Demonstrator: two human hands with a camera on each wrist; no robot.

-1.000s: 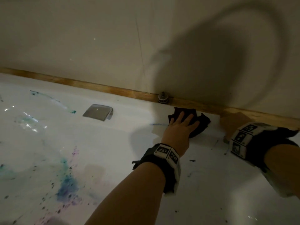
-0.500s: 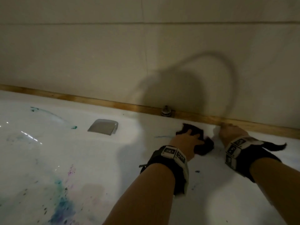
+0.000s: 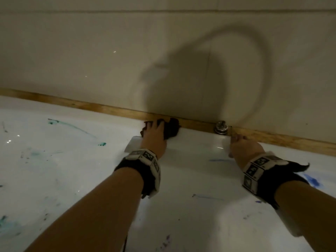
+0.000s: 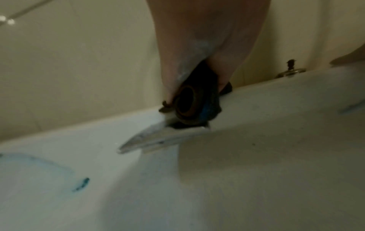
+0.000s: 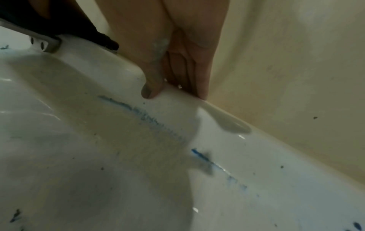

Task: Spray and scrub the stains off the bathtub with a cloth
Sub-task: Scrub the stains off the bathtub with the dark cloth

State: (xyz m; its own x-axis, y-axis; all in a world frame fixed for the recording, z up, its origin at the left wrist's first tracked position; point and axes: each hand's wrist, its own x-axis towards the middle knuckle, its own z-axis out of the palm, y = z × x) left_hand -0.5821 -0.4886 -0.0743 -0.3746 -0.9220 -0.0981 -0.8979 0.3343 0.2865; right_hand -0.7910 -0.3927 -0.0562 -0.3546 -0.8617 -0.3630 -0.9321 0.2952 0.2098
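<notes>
My left hand (image 3: 154, 132) grips a bunched dark cloth (image 3: 171, 129) on the white bathtub (image 3: 76, 179), up at the far rim against the wooden trim. In the left wrist view the cloth (image 4: 197, 100) is wadded between thumb and palm, just above a metal plate (image 4: 158, 139). My right hand (image 3: 241, 142) rests on the rim to the right, holding nothing; its straight fingers (image 5: 197, 75) lie on the rim with the thumb on the inner wall. A blue streak (image 3: 217, 160) lies between the hands. More blue marks (image 5: 205, 157) run below the right hand. No spray bottle is in view.
A metal knob (image 3: 221, 127) stands on the rim between the hands. Teal streaks (image 3: 72, 126) and a teal blot (image 3: 101, 143) mark the tub's left side, and a blue blot (image 3: 311, 180) the right. A tiled wall (image 3: 109, 51) rises directly behind the wooden trim (image 3: 91, 106).
My left hand has slid the cloth leftward past the knob and up to the rim above the metal plate. My right hand has stayed on the rim to the right.
</notes>
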